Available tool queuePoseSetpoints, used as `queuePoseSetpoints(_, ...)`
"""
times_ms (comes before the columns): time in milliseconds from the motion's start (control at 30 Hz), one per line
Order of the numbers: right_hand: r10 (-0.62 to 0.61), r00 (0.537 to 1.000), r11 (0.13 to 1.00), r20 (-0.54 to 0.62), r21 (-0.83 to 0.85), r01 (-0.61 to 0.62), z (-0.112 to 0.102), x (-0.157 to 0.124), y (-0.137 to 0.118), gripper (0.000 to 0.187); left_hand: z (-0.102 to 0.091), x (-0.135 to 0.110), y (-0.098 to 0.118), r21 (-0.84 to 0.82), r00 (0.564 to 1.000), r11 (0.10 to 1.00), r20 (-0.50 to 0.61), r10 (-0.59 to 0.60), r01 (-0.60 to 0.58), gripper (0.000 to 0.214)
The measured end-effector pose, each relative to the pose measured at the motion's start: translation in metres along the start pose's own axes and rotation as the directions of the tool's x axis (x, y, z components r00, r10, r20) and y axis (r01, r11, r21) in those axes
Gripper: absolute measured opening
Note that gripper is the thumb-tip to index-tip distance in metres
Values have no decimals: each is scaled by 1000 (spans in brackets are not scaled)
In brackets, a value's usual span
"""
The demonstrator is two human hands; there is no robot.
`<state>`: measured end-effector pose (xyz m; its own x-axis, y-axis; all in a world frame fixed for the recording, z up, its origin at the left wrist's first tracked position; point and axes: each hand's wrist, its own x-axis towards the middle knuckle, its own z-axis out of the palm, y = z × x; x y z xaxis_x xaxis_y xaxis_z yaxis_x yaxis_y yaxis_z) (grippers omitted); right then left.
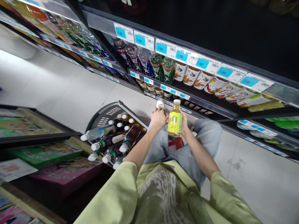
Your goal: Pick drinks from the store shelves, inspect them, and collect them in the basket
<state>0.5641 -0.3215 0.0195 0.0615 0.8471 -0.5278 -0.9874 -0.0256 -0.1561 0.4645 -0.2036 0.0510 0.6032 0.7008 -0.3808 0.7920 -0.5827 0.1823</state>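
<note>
Because only the right hand (184, 124) clearly grasped the yellow-labelled bottle (174, 122), which was held above the bent legs (207, 132) and near the shelf (205, 101), its smooth side could slip if these fingers loosened. The left hand (159, 118) was just beside it with curled fingers, but since their undersides were hidden, I could not tell whether it held anything. In the basket (106, 114) at the left, dark bottles (132, 136) lay heaped above the rim, so a bump from the left forearm (143, 146) could make one roll out.
</note>
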Motion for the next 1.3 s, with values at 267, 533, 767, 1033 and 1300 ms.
queuePoseSetpoints(267,10,999,999,-34,35,-9,0,1,4,55,-10,-3,3,6,999,1000,39,0,0,30)
queuePoseSetpoints(533,-41,997,997,-69,66,46,6,-4,6,56,-9,-3,2,20,999,1000,38,6,-6,31)
queuePoseSetpoints(767,-42,995,995,-85,88,50,6,-4,-1,50,-3,0,3,5,1000,1000,5,-20,20,33)
queuePoseSetpoints(1033,-68,996,996,-60,47,70,6,-1,-6,44,-2,0,4,3,1000,1000,-23,-20,20,33)
queuePoseSetpoints(1300,-100,992,995,-75,17,101,4,1,-7,46,0,-1,4,1,999,1000,-42,-23,23,34)
